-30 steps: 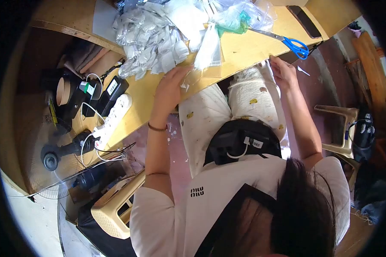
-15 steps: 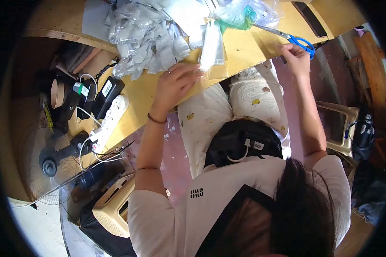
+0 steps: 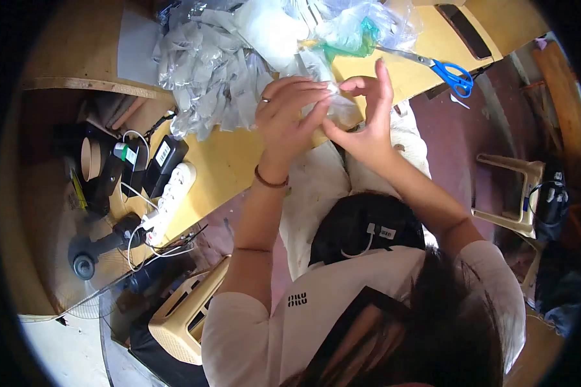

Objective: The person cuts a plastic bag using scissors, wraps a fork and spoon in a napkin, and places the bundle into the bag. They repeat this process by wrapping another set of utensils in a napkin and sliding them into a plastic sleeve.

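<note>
My left hand [image 3: 289,115] and my right hand [image 3: 363,122] meet above the near edge of the wooden table [image 3: 232,158]. Between their fingertips they pinch a small clear plastic bag [image 3: 334,103], lifted off the table. The left hand wears a ring and a wrist bracelet. A heap of clear packets [image 3: 219,64] lies just beyond the left hand. Blue-handled scissors [image 3: 447,69] rest to the right of my right hand.
A dark phone [image 3: 459,29] lies at the table's far right. A white power strip [image 3: 169,197], chargers and cables sit on the left end. A fan [image 3: 77,258] and beige stools [image 3: 184,313] stand below; another stool [image 3: 510,193] is at right.
My right hand left the table edge near the scissors and came left and up to meet the left hand. The left hand picked the small clear bag up off the table.
</note>
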A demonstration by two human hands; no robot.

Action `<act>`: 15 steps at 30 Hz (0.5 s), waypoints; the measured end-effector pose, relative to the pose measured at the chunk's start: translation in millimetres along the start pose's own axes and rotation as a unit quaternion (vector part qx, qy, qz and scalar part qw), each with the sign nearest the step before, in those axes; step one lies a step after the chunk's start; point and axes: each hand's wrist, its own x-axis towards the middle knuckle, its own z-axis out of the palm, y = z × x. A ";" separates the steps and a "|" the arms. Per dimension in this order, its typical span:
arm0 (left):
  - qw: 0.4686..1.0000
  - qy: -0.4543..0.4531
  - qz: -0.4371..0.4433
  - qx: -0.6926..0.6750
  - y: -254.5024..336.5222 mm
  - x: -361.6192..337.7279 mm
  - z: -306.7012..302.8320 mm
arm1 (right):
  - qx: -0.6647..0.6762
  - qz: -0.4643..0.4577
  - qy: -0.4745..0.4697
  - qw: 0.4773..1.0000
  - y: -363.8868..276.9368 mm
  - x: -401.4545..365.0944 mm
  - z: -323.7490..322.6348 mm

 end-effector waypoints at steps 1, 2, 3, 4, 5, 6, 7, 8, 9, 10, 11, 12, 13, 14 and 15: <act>1.000 0.004 0.012 0.000 1.4 6.9 3.0 | 0.009 0.000 0.032 0.999 0.1 3.8 2.7; 1.000 0.010 0.006 -0.007 3.7 14.3 4.6 | 0.018 -0.001 0.064 0.998 0.0 8.6 4.9; 1.000 0.019 0.003 -0.012 6.5 22.7 5.1 | 0.061 0.013 0.095 0.994 -1.7 15.4 6.0; 0.999 0.029 0.002 -0.017 8.8 31.6 5.6 | 0.103 0.027 0.099 0.989 -5.7 22.8 2.8; 0.998 0.048 -0.024 -0.027 11.1 39.6 6.6 | 0.101 0.015 0.104 0.989 -9.8 33.7 0.2; 0.996 0.066 -0.052 -0.038 14.4 45.9 7.5 | 0.100 0.004 0.109 0.989 -14.7 44.7 -2.5; 0.992 0.083 -0.081 -0.050 17.7 51.7 8.8 | 0.105 0.009 0.102 0.989 -18.5 53.8 -5.8; 0.982 0.093 -0.120 -0.110 20.7 58.2 10.6 | 0.110 0.015 0.096 0.989 -22.0 61.8 -9.6; 0.967 0.101 -0.159 -0.169 24.3 64.6 12.4 | 0.130 0.028 0.086 0.987 -26.8 69.0 -13.8; 0.947 0.109 -0.198 -0.228 28.1 70.4 14.4 | 0.151 0.042 0.077 0.985 -31.6 76.1 -17.9; 0.937 0.101 -0.217 -0.254 34.0 74.4 16.6 | 0.187 0.062 0.064 0.978 -37.6 82.7 -22.5; 0.926 0.093 -0.236 -0.281 40.7 77.0 18.7 | 0.222 0.083 0.051 0.970 -43.3 88.8 -27.3; 0.912 0.084 -0.258 -0.307 45.1 78.0 19.7 | 0.226 0.104 0.032 0.968 -48.5 93.4 -32.5; 0.901 0.048 -0.283 -0.325 45.0 77.5 18.5 | 0.216 0.107 0.033 0.970 -51.6 97.3 -36.0; 0.887 0.013 -0.309 -0.341 43.6 74.4 16.0 | 0.206 0.112 0.034 0.972 -54.2 99.6 -38.9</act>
